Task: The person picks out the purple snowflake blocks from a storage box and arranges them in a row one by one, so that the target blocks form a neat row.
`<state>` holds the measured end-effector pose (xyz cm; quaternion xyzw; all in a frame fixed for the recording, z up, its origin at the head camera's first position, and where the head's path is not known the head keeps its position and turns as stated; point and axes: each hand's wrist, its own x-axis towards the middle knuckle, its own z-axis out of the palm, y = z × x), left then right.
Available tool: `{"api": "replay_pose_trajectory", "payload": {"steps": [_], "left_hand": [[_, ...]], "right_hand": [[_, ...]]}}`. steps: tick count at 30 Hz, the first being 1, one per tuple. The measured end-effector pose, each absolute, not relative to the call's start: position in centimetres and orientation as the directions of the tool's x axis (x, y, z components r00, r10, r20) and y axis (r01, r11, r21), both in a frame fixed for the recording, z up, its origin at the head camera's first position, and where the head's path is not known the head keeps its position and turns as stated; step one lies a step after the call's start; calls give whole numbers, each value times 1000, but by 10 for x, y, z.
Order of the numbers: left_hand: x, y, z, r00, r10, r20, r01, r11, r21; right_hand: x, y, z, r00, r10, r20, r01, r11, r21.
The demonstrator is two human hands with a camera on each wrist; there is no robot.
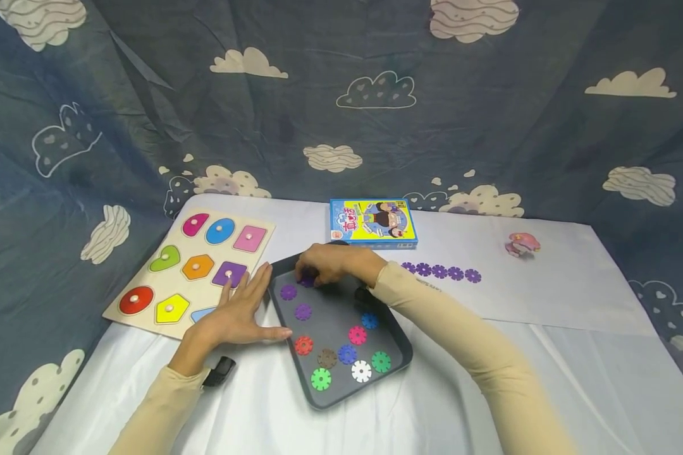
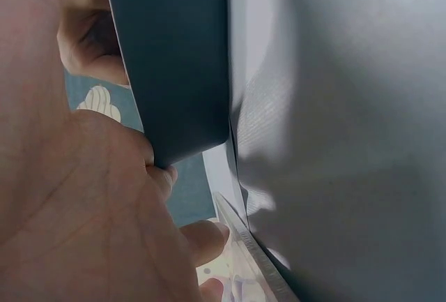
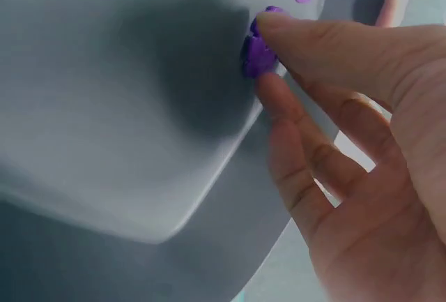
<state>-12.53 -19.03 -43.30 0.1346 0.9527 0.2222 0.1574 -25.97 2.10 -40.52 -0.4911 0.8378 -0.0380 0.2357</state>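
A dark grey tray (image 1: 332,309) lies at an angle on the white cloth. My right hand (image 1: 330,262) reaches into its far left corner and pinches a purple notched disc (image 3: 261,52) between thumb and fingertips, close over the tray floor. Two more purple discs, one farther left (image 1: 288,292) and one nearer (image 1: 303,312), lie beside that hand. Toward the near end sit several discs, among them a red-orange one (image 1: 303,345), a white one (image 1: 361,371) and a pink one (image 1: 357,335). My left hand (image 1: 233,319), fingers spread, rests against the tray's left wall.
Left of the tray is a wooden shape puzzle board (image 1: 148,278) with coloured knobbed pieces. A blue-and-yellow box (image 1: 374,222) lies behind the tray. Right of it runs a row of purple discs (image 1: 456,273). A small pink toy (image 1: 522,243) stands farther right.
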Motion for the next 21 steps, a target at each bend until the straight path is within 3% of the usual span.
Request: {"api": "replay_pose_trajectory", "payload": {"steps": [9, 21], "left_hand": [[-124, -190, -433, -916, 327, -232, 188, 861, 473], [-124, -189, -431, -917, 322, -235, 183, 863, 470]], "right_hand": [[-255, 23, -406, -374, -861, -345, -861, 461, -217], [-253, 30, -406, -431, -821, -375, -840, 517, -166]]}}
